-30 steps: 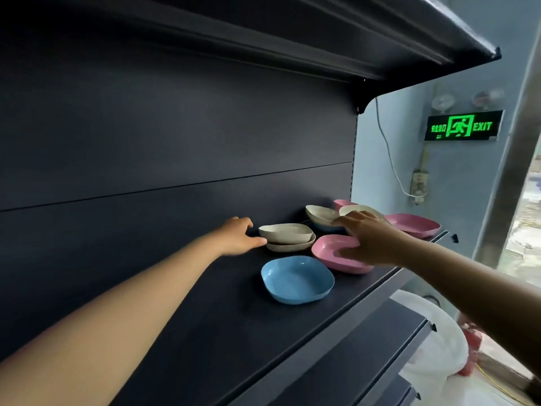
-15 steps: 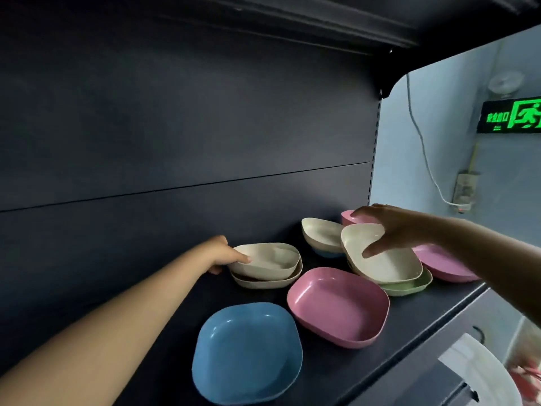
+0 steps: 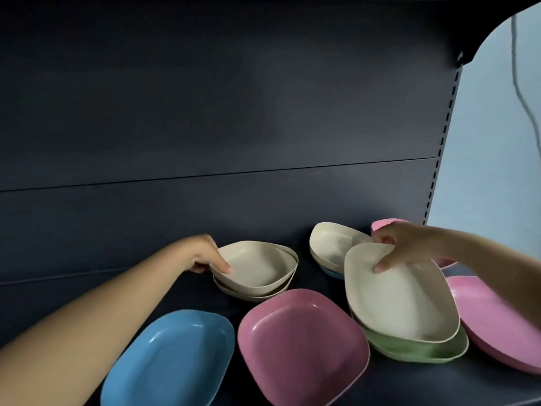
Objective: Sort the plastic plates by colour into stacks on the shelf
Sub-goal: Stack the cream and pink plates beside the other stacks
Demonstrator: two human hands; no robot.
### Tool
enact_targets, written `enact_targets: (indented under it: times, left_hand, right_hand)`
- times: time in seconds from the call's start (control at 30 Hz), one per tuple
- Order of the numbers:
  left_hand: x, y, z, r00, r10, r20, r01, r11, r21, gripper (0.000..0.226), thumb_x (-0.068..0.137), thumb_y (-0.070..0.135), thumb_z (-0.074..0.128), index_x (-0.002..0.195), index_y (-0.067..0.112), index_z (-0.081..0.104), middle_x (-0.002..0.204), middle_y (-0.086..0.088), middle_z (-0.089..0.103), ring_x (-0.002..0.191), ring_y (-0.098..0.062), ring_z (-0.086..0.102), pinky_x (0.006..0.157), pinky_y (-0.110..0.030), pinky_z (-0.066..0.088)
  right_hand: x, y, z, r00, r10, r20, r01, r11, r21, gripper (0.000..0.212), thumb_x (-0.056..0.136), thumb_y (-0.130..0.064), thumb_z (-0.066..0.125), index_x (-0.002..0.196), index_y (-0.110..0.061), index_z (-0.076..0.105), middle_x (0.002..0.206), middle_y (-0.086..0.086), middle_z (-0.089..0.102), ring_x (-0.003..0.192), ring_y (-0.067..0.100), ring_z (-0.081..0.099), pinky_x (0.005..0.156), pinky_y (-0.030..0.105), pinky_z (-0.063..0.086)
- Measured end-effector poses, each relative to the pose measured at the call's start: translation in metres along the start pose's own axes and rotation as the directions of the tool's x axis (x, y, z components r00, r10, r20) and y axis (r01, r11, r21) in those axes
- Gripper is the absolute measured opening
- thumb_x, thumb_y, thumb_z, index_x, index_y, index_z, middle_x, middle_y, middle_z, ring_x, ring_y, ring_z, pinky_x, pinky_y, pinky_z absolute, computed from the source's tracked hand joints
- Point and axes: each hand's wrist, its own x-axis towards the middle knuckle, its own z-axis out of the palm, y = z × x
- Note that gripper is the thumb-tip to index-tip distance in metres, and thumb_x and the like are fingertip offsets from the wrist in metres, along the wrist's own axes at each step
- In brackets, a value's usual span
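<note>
My left hand (image 3: 206,256) grips the left rim of the top plate of a small cream stack (image 3: 257,266) at the back of the dark shelf (image 3: 395,382). My right hand (image 3: 401,246) pinches the far rim of another cream plate (image 3: 401,300), thumb inside it; this plate lies on a green plate (image 3: 421,348). A blue plate (image 3: 172,361) and a dark pink plate (image 3: 301,344) lie in front. A third cream plate (image 3: 330,244) leans at the back on a blue one (image 3: 332,273). Pink plates sit at the right (image 3: 494,320) and behind my right hand (image 3: 383,224).
The shelf's dark back panel (image 3: 234,127) rises right behind the plates. A slotted upright (image 3: 442,142) ends the shelf at the right, with a pale blue wall (image 3: 491,142) and a hanging cable (image 3: 524,92) beyond.
The view has moved closer and lower over the plates. My right hand left the dark pink plate and took hold of the cream plate on the green one. My left hand stays at the cream stack.
</note>
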Motion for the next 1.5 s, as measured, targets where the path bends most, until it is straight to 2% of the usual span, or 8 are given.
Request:
enact_targets:
  times: [0.1,0.37,0.53,0.63,0.73,0.9,1.4,1.5]
  left_hand:
    - [-0.001,-0.002,0.001,1.000,-0.029,0.000,0.029,0.995,-0.098,0.025,0.073,0.009,0.079,0.088,0.009,0.059,0.084,-0.005,0.057,0.080,-0.015,0.051,0.056,-0.021,0.040]
    - [-0.007,-0.002,-0.010,0.991,-0.022,-0.133,-0.031,0.921,-0.388,0.021,0.079,0.002,0.073,0.080,0.007,0.052,0.085,-0.007,0.058,0.086,-0.018,0.055,0.058,-0.022,0.045]
    - [-0.023,-0.021,-0.033,0.992,-0.011,-0.128,-0.077,0.745,-0.663,0.021,0.082,0.008,0.071,0.088,0.006,0.051,0.094,-0.011,0.059,0.088,-0.022,0.059,0.066,-0.025,0.049]
    - [-0.042,-0.046,-0.050,0.996,-0.037,-0.084,-0.044,0.613,-0.789,0.021,0.084,0.012,0.070,0.096,0.006,0.054,0.090,-0.010,0.062,0.074,-0.020,0.061,0.053,-0.018,0.047]
    - [-0.066,-0.078,-0.065,0.997,-0.042,-0.071,-0.045,0.448,-0.893,0.020,0.082,0.015,0.072,0.094,0.006,0.058,0.082,-0.008,0.064,0.061,-0.016,0.064,0.037,-0.014,0.043]
    - [-0.105,-0.165,-0.108,0.966,-0.144,-0.213,-0.152,0.350,-0.925,0.017,0.079,0.006,0.074,0.086,0.005,0.059,0.077,-0.010,0.063,0.061,-0.016,0.062,0.039,-0.014,0.047]
    - [-0.229,-0.483,-0.288,0.728,-0.424,-0.539,-0.419,0.348,-0.839,0.022,0.082,0.004,0.070,0.099,0.008,0.056,0.101,-0.010,0.064,0.078,-0.019,0.061,0.059,-0.025,0.049]
    - [-0.248,-0.529,-0.311,0.670,-0.461,-0.582,-0.465,0.351,-0.813,0.024,0.084,0.002,0.068,0.104,0.006,0.055,0.105,-0.012,0.062,0.079,-0.020,0.061,0.047,-0.022,0.052]
  right_hand:
    - [0.011,0.006,0.000,0.999,-0.016,-0.047,0.013,0.998,-0.067,0.043,0.053,-0.060,0.069,0.057,-0.020,0.051,0.069,-0.009,0.044,0.057,0.011,0.044,0.056,0.028,0.035]
    - [0.007,-0.005,-0.024,0.993,-0.082,-0.079,0.101,0.956,0.277,0.031,0.083,-0.032,0.070,0.068,-0.011,0.053,0.059,0.000,0.045,0.054,0.013,0.039,0.051,0.023,0.030]
    - [0.006,-0.045,-0.034,0.983,-0.104,-0.149,0.166,0.847,0.505,0.025,0.092,-0.023,0.060,0.074,-0.007,0.053,0.059,0.000,0.051,0.049,0.012,0.046,0.046,0.022,0.037]
    - [0.010,-0.084,-0.027,0.982,-0.086,-0.166,0.169,0.789,0.591,0.023,0.094,-0.017,0.056,0.092,0.005,0.058,0.071,0.010,0.058,0.059,0.021,0.053,0.053,0.027,0.043]
    - [0.010,-0.136,-0.014,0.985,-0.079,-0.152,0.158,0.765,0.624,0.022,0.090,-0.011,0.060,0.103,0.007,0.063,0.086,0.019,0.069,0.071,0.030,0.063,0.065,0.035,0.050]
    - [-0.002,-0.254,0.024,0.987,-0.124,-0.100,0.159,0.711,0.685,0.024,0.088,-0.006,0.063,0.108,0.007,0.059,0.085,0.016,0.068,0.062,0.025,0.066,0.051,0.028,0.053]
    - [-0.042,-0.615,0.196,0.985,-0.171,-0.031,0.108,0.459,0.882,0.034,0.092,-0.006,0.057,0.124,0.003,0.049,0.116,0.016,0.061,0.095,0.033,0.062,0.067,0.039,0.051]
    - [-0.041,-0.672,0.228,0.985,-0.172,-0.006,0.082,0.437,0.896,0.039,0.091,-0.007,0.059,0.127,0.002,0.048,0.122,0.016,0.059,0.104,0.035,0.061,0.079,0.043,0.051]
